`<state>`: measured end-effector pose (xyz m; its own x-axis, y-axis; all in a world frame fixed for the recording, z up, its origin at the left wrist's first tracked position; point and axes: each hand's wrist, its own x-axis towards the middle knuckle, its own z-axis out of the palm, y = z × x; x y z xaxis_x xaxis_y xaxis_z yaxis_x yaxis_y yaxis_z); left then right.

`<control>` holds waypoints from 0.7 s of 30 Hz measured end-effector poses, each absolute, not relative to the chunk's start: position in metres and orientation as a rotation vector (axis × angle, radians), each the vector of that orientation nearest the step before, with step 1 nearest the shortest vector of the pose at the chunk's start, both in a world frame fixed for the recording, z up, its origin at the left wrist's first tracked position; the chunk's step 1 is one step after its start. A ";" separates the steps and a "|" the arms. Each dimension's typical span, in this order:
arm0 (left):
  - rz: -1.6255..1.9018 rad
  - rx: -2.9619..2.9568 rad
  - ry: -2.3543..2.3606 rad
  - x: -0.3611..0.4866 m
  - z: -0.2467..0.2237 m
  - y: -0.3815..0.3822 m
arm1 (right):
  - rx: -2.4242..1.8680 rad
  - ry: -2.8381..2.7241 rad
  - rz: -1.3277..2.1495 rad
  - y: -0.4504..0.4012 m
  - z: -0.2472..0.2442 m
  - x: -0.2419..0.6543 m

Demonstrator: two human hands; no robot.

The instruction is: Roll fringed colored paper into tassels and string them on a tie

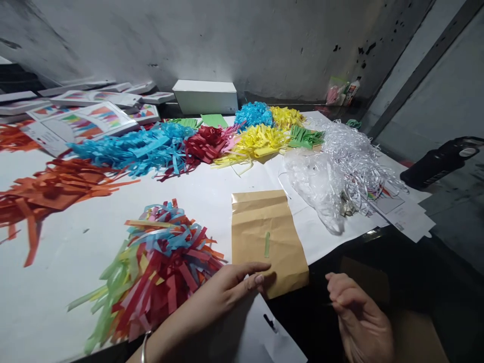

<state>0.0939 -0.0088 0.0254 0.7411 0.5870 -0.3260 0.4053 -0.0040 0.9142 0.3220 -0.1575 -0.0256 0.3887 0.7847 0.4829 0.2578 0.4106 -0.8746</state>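
Note:
My left hand (238, 287) reaches over the near end of a brown paper envelope (260, 217), index finger and thumb stretched out and apart. A short green strip (267, 245) lies on the envelope just ahead of the fingertips. Under that hand and wrist is a white card (270, 330) with a dark slot. Off to the right, my right hand (357, 312) is raised with fingers curled in a pinch; anything between them is too small to make out. Left of my left arm lies a heap of multicoloured paper tassels (166, 262).
Orange tassels (56, 189), blue tassels (143, 146), red tassels (207, 145) and yellow tassels (260, 141) spread across the table. A white box (206, 97) stands behind. Printed boxes (91, 121) pile up at left. White string (351, 156), clear plastic (313, 181) and a black bottle (434, 164) are at right.

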 end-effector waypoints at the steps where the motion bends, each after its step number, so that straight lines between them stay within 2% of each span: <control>1: 0.172 1.623 0.791 0.091 0.029 -0.008 | -1.118 -1.110 0.516 -0.161 -0.020 0.318; 4: 0.214 1.696 0.770 0.078 0.046 -0.006 | -1.067 -1.216 0.779 -0.164 -0.001 0.301; 6: 0.279 1.756 0.793 0.068 0.058 -0.009 | -1.100 -1.360 0.837 -0.159 0.013 0.285; 13: 0.615 1.812 1.046 0.036 0.081 -0.035 | -1.315 -1.690 0.428 -0.130 0.035 0.230; 21: 0.752 1.746 1.119 0.012 0.080 -0.049 | -1.249 -1.783 0.298 -0.121 0.041 0.196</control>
<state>0.0116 -0.0493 0.0798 0.4048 0.9141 0.0218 0.3649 -0.1833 0.9128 0.1959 -0.1211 0.0410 -0.0740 0.8416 0.5350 0.6220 0.4583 -0.6348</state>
